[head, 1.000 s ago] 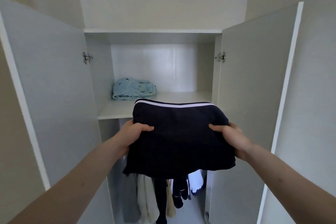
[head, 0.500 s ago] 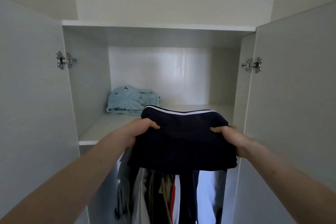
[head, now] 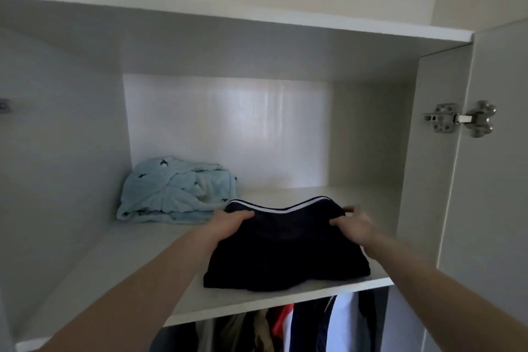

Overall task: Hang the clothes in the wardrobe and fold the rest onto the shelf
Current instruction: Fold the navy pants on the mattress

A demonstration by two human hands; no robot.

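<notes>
1. Your folded navy garment (head: 285, 254) with the white stripe is basically on the shelf (head: 120, 271) now, sitting toward the front edge at about 5 o'clock from the middle of the board. The near hem looks like it's resting on the wood; whether the far end is fully down I can't tell, since it bunches up between your grips.

2. Your left hand (head: 228, 224) has a closed grip on the garment's left far corner, and your right hand (head: 354, 226) is pinching the right far corner. The two hands are apart, one per side, both clamped on the cloth.

3. The light blue folded piece (head: 174, 191) is already parked at the back of the shelf, around 10 o'clock from the navy one. They look just beside each other, maybe touching at the corner, hard to say.

4. Below the shelf you've got hanging clothes (head: 300, 326) showing at 6 o'clock, so I'd guess the hanging part is mostly or fully done.

5. What's left here, as far as I can judge: let go of the navy piece, maybe nudge it back so nothing hangs over the front lip. Whether more clothes wait out of view, no idea.

6. Right door hinge (head: 460, 118) sits at 3 o'clock, well clear of your arm.
</notes>
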